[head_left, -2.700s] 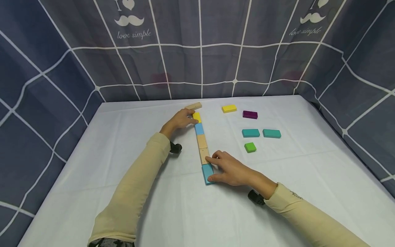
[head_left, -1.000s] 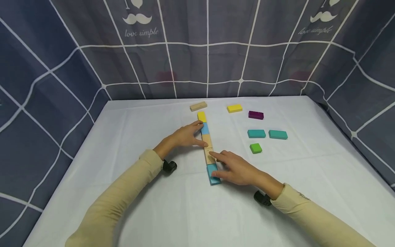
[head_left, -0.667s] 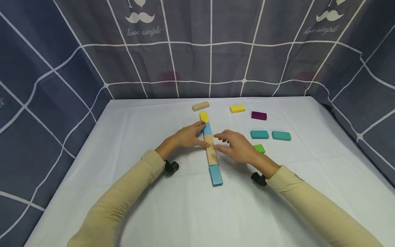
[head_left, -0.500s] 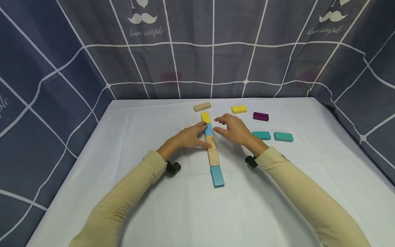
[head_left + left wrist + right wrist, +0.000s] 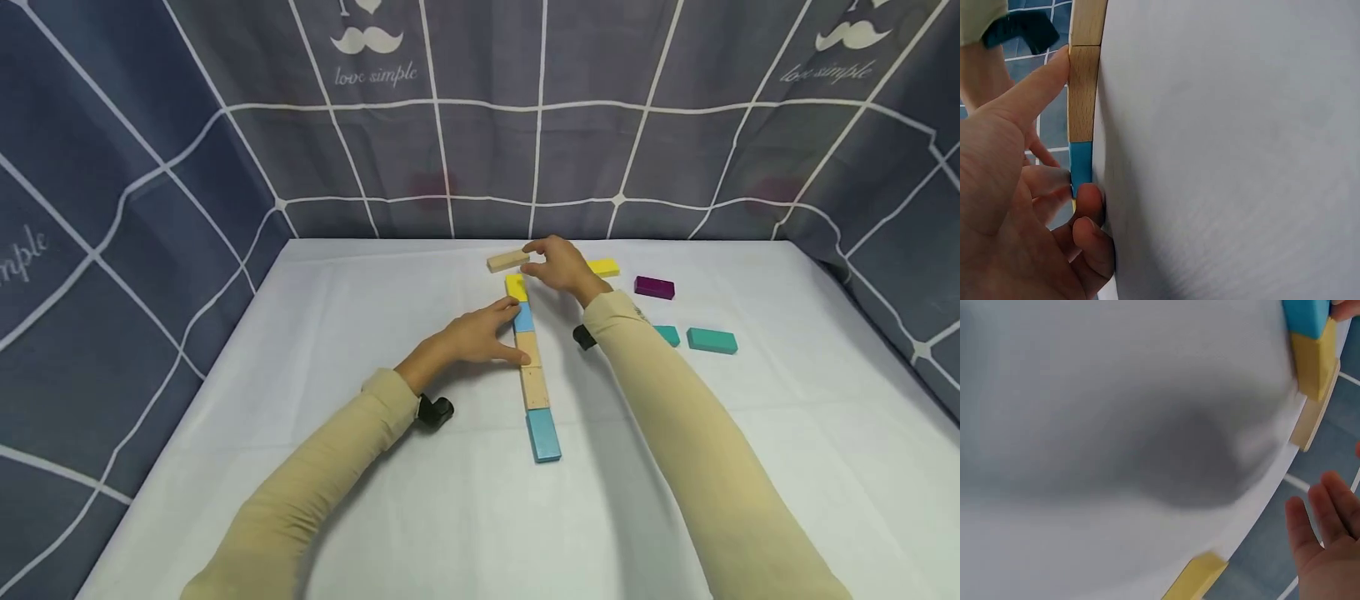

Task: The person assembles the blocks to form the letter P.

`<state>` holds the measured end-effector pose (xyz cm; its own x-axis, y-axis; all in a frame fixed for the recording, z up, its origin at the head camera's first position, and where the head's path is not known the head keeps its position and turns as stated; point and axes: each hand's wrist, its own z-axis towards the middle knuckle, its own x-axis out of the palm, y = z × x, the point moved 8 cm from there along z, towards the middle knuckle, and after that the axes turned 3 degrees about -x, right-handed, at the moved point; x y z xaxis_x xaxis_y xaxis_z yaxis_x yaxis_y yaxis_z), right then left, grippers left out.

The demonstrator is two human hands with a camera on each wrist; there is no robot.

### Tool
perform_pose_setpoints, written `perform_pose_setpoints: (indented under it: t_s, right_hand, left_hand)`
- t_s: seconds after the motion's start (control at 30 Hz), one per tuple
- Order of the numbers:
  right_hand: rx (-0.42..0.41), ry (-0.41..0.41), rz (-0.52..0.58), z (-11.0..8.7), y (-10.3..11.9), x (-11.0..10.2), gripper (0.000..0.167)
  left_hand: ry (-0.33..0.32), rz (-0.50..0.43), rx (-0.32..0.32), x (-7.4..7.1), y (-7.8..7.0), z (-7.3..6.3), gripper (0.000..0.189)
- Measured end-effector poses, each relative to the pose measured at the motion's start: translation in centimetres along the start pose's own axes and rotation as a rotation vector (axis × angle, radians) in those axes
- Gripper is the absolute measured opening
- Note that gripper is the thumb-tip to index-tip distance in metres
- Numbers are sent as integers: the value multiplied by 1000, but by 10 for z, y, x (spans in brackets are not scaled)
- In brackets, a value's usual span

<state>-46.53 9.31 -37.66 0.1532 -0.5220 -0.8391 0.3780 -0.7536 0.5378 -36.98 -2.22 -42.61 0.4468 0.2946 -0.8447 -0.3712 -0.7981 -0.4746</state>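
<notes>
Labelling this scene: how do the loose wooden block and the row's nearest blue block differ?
The wooden block is tan, the blue block blue. The wooden block lies crosswise beyond the row; the blue block lies lengthwise at its near end. Both rest on white cloth.

Your left hand [image 5: 480, 335] and right hand [image 5: 564, 265] are bare. You're in long beige sleeves, left sleeve [image 5: 322, 475] creased along the forearm, right sleeve [image 5: 705, 442] smoother. Left cuff [image 5: 390, 392] and right cuff [image 5: 609, 310] both end at your wrists, same plain beige. You've got a small dark marking [image 5: 641, 313] by the right cuff; too small to make out, might be print or stitching. Black units on your wrists: left unit [image 5: 435, 412] stubby with a rounded end, right unit [image 5: 583, 337] also compact.
</notes>
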Motion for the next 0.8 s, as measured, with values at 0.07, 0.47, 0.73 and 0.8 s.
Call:
perform_pose_setpoints:
  t_s: [0.07,0.47,0.73,0.8]
  right_hand:
    - [-10,10,-7,7,4,4,41]
    - [31,101,-54,39,9,20,40]
    - [72,153,-75,47,-4,36,39]
    - [72,142,-72,49,-6,38,39]
  left_hand:
    - [2,-2,3,1,0,0,100]
    - [1,16,0,0,-1,-2,99]
    - [11,20,4,4,-1,-1,101]
    - [9,24,-9,3,1,-1,101]
